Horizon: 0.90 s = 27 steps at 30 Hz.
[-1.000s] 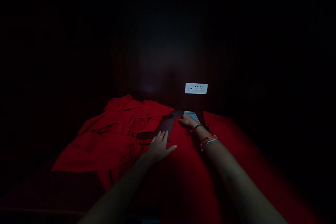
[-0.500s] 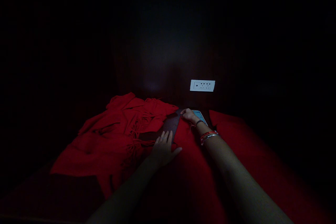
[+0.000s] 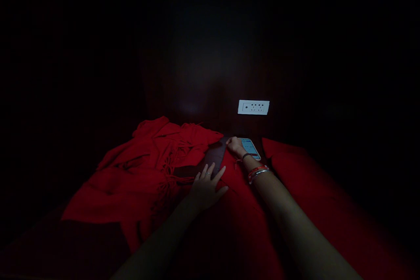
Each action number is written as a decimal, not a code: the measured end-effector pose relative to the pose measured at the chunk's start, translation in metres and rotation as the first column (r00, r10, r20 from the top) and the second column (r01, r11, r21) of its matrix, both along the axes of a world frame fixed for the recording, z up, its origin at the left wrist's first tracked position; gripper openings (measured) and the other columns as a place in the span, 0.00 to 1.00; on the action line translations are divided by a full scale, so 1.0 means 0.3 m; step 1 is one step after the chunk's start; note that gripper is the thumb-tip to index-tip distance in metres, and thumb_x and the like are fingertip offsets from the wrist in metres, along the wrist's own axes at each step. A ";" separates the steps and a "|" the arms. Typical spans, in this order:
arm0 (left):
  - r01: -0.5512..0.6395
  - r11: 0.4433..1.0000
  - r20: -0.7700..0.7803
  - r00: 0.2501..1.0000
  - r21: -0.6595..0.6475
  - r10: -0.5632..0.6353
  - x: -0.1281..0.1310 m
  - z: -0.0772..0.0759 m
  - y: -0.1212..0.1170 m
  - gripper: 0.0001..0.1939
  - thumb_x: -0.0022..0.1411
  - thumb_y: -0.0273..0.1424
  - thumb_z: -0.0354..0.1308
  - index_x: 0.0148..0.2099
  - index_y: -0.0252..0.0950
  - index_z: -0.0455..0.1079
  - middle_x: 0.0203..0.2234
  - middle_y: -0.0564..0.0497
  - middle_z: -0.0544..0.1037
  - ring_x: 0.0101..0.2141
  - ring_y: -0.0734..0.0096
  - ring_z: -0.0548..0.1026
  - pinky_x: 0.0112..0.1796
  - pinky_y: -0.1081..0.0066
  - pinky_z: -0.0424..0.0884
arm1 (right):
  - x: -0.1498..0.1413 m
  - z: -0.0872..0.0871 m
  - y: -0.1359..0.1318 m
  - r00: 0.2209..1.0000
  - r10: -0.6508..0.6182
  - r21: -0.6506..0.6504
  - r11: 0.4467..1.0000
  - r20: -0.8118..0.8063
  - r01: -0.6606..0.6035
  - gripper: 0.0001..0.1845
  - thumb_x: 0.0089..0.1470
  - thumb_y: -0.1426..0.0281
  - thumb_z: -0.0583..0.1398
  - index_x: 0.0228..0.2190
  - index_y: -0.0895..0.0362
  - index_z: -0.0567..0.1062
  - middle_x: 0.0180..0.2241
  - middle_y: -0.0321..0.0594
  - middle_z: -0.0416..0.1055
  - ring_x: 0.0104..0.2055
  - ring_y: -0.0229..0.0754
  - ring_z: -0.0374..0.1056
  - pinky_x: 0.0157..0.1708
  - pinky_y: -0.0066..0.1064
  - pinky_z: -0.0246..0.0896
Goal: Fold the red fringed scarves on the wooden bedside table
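Note:
A red fringed cloth (image 3: pixel 138 175) lies spread and bunched over a dark surface in a very dim room. My left hand (image 3: pixel 206 186) rests flat on the cloth's edge with its fingers spread apart. Farther away, my right hand (image 3: pixel 235 145), with bangles on the wrist, has its fingers curled at the far corner of the red cloth (image 3: pixel 236 192), right beside a lit phone (image 3: pixel 251 148). Whether those fingers pinch the cloth is not clear.
A white socket plate (image 3: pixel 253 107) sits on the dark wall behind the phone. A strip of bare dark surface (image 3: pixel 213 157) shows between the two red cloth areas. More red cloth (image 3: pixel 311 183) runs off to the right. Everything else is in darkness.
My right hand has shifted slightly left off the phone, so more of its screen shows. My left hand has spread its fingers a little. The view has drifted slightly left.

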State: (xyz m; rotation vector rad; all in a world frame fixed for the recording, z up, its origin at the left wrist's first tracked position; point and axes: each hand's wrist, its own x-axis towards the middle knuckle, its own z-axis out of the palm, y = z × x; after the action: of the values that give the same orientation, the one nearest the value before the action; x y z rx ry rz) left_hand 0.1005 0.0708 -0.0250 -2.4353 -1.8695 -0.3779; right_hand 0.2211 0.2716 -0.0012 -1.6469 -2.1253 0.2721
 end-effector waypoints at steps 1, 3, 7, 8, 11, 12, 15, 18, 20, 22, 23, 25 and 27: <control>0.023 1.000 -0.002 1.000 0.003 -0.023 -0.001 0.004 -0.001 0.28 0.56 0.47 0.38 0.57 0.47 0.42 0.56 0.51 0.44 0.54 0.55 0.44 0.46 0.56 0.51 | 0.001 0.004 -0.006 1.000 0.021 0.016 1.000 0.014 -0.021 0.14 0.42 0.78 0.51 0.32 0.61 0.73 0.28 0.42 0.71 0.32 0.37 0.66 0.29 0.21 0.55; 0.066 0.998 -0.013 0.998 -0.007 -0.066 -0.002 0.010 -0.005 0.25 0.57 0.46 0.36 0.56 0.47 0.46 0.56 0.54 0.45 0.54 0.56 0.44 0.46 0.55 0.52 | 0.007 0.017 -0.025 0.997 0.064 0.064 0.996 0.042 -0.066 0.14 0.43 0.78 0.51 0.32 0.62 0.72 0.33 0.44 0.70 0.37 0.38 0.64 0.36 0.22 0.54; 0.079 0.995 -0.018 0.997 -0.063 -0.080 0.000 0.014 -0.011 0.24 0.58 0.43 0.34 0.56 0.44 0.48 0.55 0.55 0.49 0.54 0.58 0.46 0.47 0.54 0.50 | 0.037 0.040 -0.101 0.978 0.175 0.178 0.965 0.114 -0.193 0.15 0.48 0.74 0.48 0.36 0.62 0.71 0.47 0.45 0.59 0.49 0.38 0.53 0.47 0.24 0.44; 0.075 0.995 -0.017 0.997 -0.072 -0.077 0.000 0.012 -0.011 0.24 0.58 0.43 0.33 0.56 0.44 0.47 0.55 0.55 0.50 0.53 0.58 0.47 0.48 0.53 0.49 | 0.047 0.040 -0.126 0.963 0.220 0.193 0.949 0.154 -0.248 0.16 0.49 0.73 0.47 0.37 0.63 0.70 0.48 0.45 0.58 0.50 0.38 0.51 0.49 0.25 0.43; 0.067 0.993 -0.010 0.998 -0.093 -0.068 0.002 0.003 -0.002 0.25 0.58 0.44 0.33 0.56 0.43 0.46 0.55 0.55 0.49 0.53 0.58 0.47 0.48 0.52 0.47 | 0.077 0.021 -0.197 0.878 0.389 0.163 0.882 0.278 -0.442 0.20 0.53 0.69 0.43 0.43 0.64 0.66 0.50 0.46 0.56 0.53 0.38 0.47 0.51 0.27 0.40; 0.065 0.993 -0.007 0.998 -0.104 -0.066 0.002 -0.001 0.002 0.25 0.58 0.44 0.33 0.57 0.43 0.46 0.55 0.55 0.49 0.53 0.58 0.46 0.48 0.52 0.47 | 0.085 0.010 -0.216 0.850 0.433 0.130 0.865 0.299 -0.485 0.22 0.54 0.68 0.42 0.45 0.64 0.64 0.50 0.46 0.55 0.54 0.38 0.45 0.51 0.28 0.39; 0.061 0.988 -0.001 0.998 -0.140 -0.062 0.001 -0.008 0.013 0.26 0.58 0.44 0.33 0.57 0.42 0.45 0.55 0.54 0.48 0.54 0.57 0.45 0.48 0.51 0.46 | 0.098 -0.027 -0.251 0.811 0.477 0.000 0.862 0.338 -0.507 0.25 0.54 0.63 0.40 0.51 0.62 0.54 0.54 0.43 0.48 0.56 0.38 0.38 0.53 0.33 0.36; 0.050 0.986 0.001 0.999 -0.159 -0.051 0.000 -0.008 0.015 0.27 0.57 0.45 0.32 0.57 0.41 0.44 0.55 0.54 0.48 0.54 0.58 0.45 0.48 0.52 0.45 | 0.090 -0.046 -0.251 0.815 0.448 -0.106 0.891 0.366 -0.442 0.27 0.54 0.61 0.38 0.53 0.59 0.49 0.56 0.41 0.42 0.57 0.40 0.35 0.53 0.36 0.33; 0.034 0.985 -0.002 0.999 -0.168 -0.035 0.000 -0.004 0.011 0.27 0.57 0.45 0.32 0.57 0.41 0.44 0.55 0.54 0.47 0.54 0.59 0.45 0.48 0.53 0.45 | 0.076 -0.044 -0.247 0.823 0.426 -0.148 0.904 0.376 -0.401 0.28 0.54 0.61 0.37 0.53 0.60 0.48 0.56 0.42 0.40 0.57 0.40 0.33 0.53 0.36 0.33; 0.025 0.985 -0.005 1.000 -0.172 -0.026 0.001 -0.001 0.007 0.27 0.57 0.44 0.32 0.57 0.40 0.44 0.55 0.53 0.47 0.54 0.58 0.45 0.48 0.53 0.45 | 0.059 -0.036 -0.252 0.834 0.393 -0.167 0.920 0.388 -0.355 0.28 0.54 0.61 0.37 0.53 0.62 0.48 0.56 0.44 0.39 0.57 0.41 0.33 0.53 0.36 0.33; 0.023 0.984 -0.005 1.000 -0.175 -0.025 0.002 0.001 0.005 0.27 0.57 0.44 0.32 0.57 0.40 0.44 0.55 0.53 0.47 0.54 0.58 0.45 0.48 0.53 0.45 | 0.052 -0.031 -0.259 0.840 0.374 -0.157 0.927 0.393 -0.339 0.28 0.54 0.62 0.37 0.53 0.62 0.48 0.56 0.45 0.38 0.57 0.41 0.33 0.53 0.37 0.33; 0.026 0.983 0.000 1.000 -0.180 -0.027 0.003 0.004 0.004 0.28 0.57 0.44 0.32 0.57 0.39 0.44 0.55 0.53 0.47 0.54 0.58 0.45 0.48 0.52 0.45 | 0.040 -0.022 -0.281 0.844 0.364 -0.127 0.931 0.395 -0.342 0.27 0.54 0.63 0.37 0.53 0.60 0.48 0.57 0.44 0.36 0.57 0.42 0.31 0.53 0.38 0.32; 0.032 0.982 0.006 0.999 -0.188 -0.032 0.004 0.006 0.004 0.28 0.57 0.45 0.31 0.57 0.39 0.44 0.55 0.53 0.46 0.54 0.57 0.45 0.48 0.52 0.45 | 0.032 -0.016 -0.306 0.834 0.394 -0.139 0.919 0.386 -0.370 0.26 0.54 0.62 0.37 0.53 0.56 0.48 0.57 0.41 0.35 0.57 0.42 0.30 0.52 0.40 0.31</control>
State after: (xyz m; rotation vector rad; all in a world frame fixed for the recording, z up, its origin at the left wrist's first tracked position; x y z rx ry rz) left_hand 0.1018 0.0721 -0.0232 -2.5863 -1.9525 -0.2143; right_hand 0.2309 0.1800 -0.0059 -1.3812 -2.7932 0.1134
